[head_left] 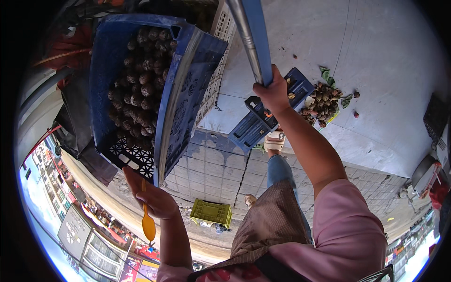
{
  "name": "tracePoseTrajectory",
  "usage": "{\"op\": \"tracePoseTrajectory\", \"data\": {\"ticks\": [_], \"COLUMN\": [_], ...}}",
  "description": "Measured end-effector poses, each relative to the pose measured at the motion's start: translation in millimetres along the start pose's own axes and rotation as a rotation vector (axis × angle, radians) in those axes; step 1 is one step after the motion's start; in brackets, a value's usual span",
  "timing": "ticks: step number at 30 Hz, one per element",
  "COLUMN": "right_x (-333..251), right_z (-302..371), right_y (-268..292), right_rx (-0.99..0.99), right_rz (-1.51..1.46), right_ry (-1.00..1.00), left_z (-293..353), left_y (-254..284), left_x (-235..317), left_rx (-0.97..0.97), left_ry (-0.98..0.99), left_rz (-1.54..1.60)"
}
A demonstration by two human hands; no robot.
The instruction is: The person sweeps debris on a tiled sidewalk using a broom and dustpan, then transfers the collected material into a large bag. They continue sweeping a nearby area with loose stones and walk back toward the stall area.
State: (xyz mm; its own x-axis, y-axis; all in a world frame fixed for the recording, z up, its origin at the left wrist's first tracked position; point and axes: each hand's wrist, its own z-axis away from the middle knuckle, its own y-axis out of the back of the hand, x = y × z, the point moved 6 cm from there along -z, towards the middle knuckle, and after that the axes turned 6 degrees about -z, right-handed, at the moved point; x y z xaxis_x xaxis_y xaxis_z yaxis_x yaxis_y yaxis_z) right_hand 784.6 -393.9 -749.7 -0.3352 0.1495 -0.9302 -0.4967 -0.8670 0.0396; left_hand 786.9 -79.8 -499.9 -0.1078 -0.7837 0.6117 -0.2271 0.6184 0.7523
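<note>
In my left hand [157, 199] is an orange plastic spoon [149, 226], its bowl hanging below the palm. The fingers of that hand reach to the lower end of a big blue plastic crate [176, 89], by its slotted wall. Inside the crate is a heap of round, dark brown fruits or nuts [141, 80]; their kind I cannot tell. My right hand [273, 91] is closed around a blue and metal pole [249, 37] that runs up out of view. Beneath that forearm lies a dark blue slotted crate or tray [246, 129], partly hidden.
A pile of brown scraps or fruits [326, 103] with green leaves lies on the grey surface right of my right hand. A yellow-green crate [211, 214] stands on the paving tiles. White perforated crating [213, 80] sits behind the blue crate. My sandalled feet are below.
</note>
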Motion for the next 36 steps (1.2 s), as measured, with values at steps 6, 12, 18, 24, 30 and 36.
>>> {"op": "tracePoseTrajectory", "data": {"ticks": [6, 12, 18, 24, 30, 36], "right_x": [-111.1, -113.0, -60.2, 68.5, -53.7, -45.8], "right_z": [57.2, 165.6, 283.3, 441.6, 515.6, 542.1], "right_y": [-43.9, -90.4, -100.9, -157.5, -197.2, -171.7], "right_rx": [-0.163, -0.224, -0.053, 0.21, 0.206, 0.176], "right_rz": [0.242, 0.495, 0.633, -0.644, -1.402, -1.206], "right_ry": [0.382, 0.498, 0.309, -0.812, -0.962, -0.844], "left_z": [-48.1, -30.6, 123.5, 197.7, 242.3, 292.9], "left_y": [128.3, 269.8, 371.5, 434.9, 468.3, 523.3], "left_x": [60.8, 135.7, 106.5, 14.8, 51.7, 145.1], "left_rx": [-0.037, -0.399, -0.295, -0.255, -0.579, -1.03], "left_ry": [0.022, -0.162, -0.159, 0.206, -0.019, -0.546], "left_rz": [0.661, 1.425, 1.179, 0.789, 1.012, 1.085]}}
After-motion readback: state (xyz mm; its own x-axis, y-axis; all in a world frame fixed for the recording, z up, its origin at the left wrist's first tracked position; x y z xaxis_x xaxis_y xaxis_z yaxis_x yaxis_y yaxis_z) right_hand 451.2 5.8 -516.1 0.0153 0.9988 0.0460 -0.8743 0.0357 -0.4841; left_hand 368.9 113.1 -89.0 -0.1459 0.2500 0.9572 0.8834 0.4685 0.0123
